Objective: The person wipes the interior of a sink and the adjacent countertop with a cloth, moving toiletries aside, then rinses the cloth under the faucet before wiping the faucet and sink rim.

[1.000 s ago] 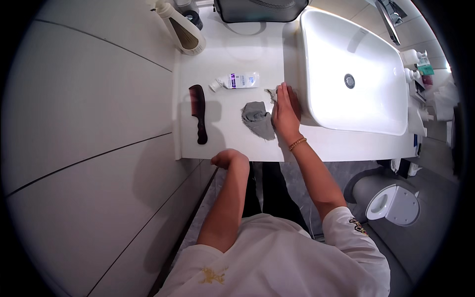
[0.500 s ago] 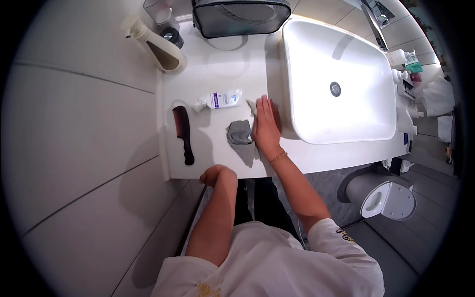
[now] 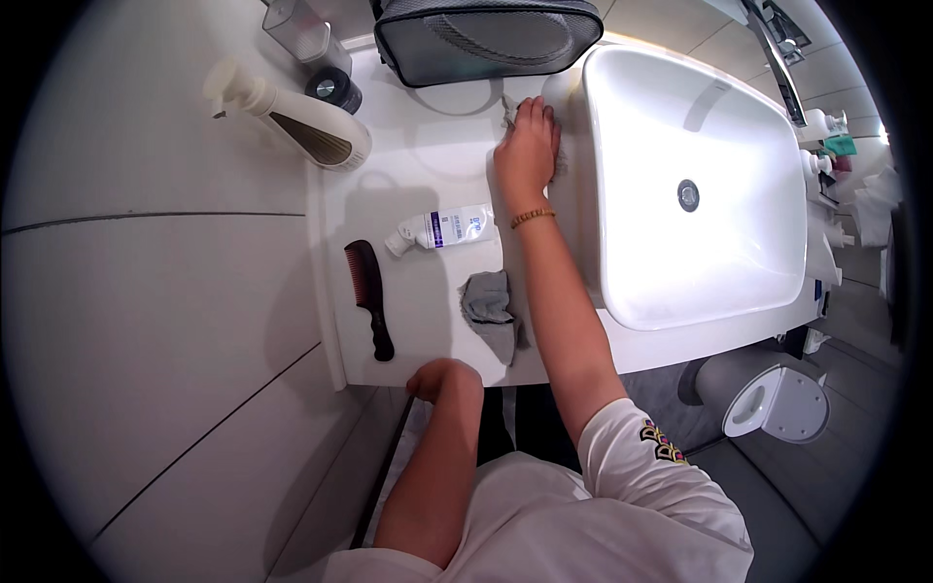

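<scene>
My right hand (image 3: 530, 151) presses a grey cloth (image 3: 509, 111) against the white counter between the black bag and the basin. Bits of the cloth stick out past the fingertips and beside the palm; the rest is hidden under the hand. A bracelet circles that wrist. By the counter's front edge rests my left hand (image 3: 437, 379), bent at the wrist, its fingers mostly hidden. Nearest to it are a dark comb (image 3: 368, 299) and a second, crumpled grey cloth (image 3: 491, 311). A white and purple tube (image 3: 449, 228) lies on its side behind that cloth.
A white basin (image 3: 622, 282) fills the right of the counter (image 3: 418, 136). Along the back stand a black mesh bag (image 3: 486, 49), a pump bottle (image 3: 301, 126), a dark round jar (image 3: 335, 89) and a clear container (image 3: 303, 34). Wall tiles border the left; a toilet (image 3: 768, 403) stands lower right.
My right hand has slid the cloth away from me along the counter, from beside the tube to near the bag. The view has shifted slightly; my left hand stays at the front edge.
</scene>
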A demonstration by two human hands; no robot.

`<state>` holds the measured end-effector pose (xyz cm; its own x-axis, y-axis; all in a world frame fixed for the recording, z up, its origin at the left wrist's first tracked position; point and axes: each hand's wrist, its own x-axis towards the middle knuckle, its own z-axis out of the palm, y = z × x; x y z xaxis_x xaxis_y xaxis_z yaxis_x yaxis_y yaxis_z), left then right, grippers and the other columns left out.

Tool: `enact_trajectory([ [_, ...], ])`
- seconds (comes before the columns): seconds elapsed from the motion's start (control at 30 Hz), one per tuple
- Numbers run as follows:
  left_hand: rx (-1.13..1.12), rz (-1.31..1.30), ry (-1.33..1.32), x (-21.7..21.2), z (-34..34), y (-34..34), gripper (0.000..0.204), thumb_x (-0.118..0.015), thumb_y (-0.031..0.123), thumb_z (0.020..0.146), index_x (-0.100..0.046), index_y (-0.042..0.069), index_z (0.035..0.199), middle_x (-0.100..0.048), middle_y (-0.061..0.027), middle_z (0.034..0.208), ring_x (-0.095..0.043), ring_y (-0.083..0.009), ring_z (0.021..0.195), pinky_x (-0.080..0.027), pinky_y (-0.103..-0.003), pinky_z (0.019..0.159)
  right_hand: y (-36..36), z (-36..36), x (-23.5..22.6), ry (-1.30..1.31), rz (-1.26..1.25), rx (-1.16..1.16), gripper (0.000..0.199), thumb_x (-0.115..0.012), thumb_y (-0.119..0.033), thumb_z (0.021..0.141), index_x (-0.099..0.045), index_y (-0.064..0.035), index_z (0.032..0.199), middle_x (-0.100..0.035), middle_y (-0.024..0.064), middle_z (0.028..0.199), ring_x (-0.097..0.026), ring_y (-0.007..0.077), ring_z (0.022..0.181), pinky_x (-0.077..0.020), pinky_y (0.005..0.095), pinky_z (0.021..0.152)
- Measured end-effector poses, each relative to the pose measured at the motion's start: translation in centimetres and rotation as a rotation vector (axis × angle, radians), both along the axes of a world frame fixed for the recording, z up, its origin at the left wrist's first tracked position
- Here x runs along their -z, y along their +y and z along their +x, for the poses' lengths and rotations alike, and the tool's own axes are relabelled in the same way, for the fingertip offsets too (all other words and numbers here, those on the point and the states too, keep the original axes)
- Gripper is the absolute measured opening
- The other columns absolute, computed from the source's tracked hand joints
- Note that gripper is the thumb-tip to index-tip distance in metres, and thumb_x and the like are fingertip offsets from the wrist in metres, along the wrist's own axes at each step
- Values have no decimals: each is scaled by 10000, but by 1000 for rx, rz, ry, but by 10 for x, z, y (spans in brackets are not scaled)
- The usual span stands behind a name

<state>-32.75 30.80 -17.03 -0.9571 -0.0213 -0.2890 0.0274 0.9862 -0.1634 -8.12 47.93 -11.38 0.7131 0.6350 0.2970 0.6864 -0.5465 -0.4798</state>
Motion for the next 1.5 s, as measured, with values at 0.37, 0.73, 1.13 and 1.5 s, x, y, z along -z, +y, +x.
enact_trajectory([
  [0.37,158,-189,193,79,-19,-38,289,-396,224,980,-484,34,1179,-695,-116,987,-709,-278,876,-584,-408,756,28,-48,10,92,188,-271,500,-513,84,764,-521,52,1263,-510,240,1338,-432,404,1286,-307,478,1108],
  [0.73,38,-17,205,85,-33,-38,309,-400,211,978,-458,25,1218,-676,-136,1059,-702,-293,904,-588,-417,737,43,-9,4,-65,-10,-95,464,-486,-8,831,-548,6,1290,-509,182,1382,-445,357,1296,-308,457,1116],
  [1.13,68,-112,44,49,-20,-25,350,-399,211,982,-486,28,1268,-646,-126,1170,-674,-244,993,-542,-388,841,3,9,1,102,109,255,527,-498,46,790,-540,-10,1312,-459,152,1435,-384,349,1341,-218,415,1178],
  [1.5,-41,-43,-33,48,-26,-3,348,-426,228,976,-567,63,1247,-629,-94,1254,-626,-192,1098,-479,-374,949,-117,-58,-14,262,119,-32,421,-490,54,846,-592,-23,1247,-457,197,1431,-365,379,1355,-240,434,1159],
])
